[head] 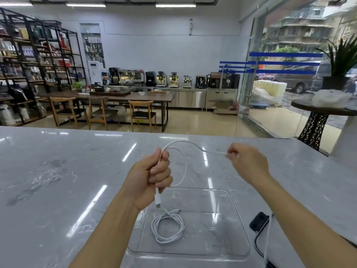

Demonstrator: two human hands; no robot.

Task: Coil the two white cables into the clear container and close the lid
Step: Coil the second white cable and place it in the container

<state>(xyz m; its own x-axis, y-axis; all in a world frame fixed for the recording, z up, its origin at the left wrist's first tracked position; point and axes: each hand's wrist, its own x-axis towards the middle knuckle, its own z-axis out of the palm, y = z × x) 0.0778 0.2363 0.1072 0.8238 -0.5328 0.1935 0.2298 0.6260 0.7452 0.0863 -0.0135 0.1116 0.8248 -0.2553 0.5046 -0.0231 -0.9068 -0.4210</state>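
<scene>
A clear rectangular container (237, 213) sits open on the marble counter in front of me. One white cable (167, 230) lies coiled inside it. My left hand (150, 180) is fisted around a second white cable (184, 169) above the container's far edge, with its plug hanging below the fist. The cable loops out from the fist and runs right to my right hand (246, 161), which pinches it between the fingertips. I see no lid in the frame.
A black device (258, 222) with a black cord lies on the counter just right of the container, under my right forearm. The grey marble counter (67, 171) stretches wide to the left. Tables, chairs and coffee machines stand far behind.
</scene>
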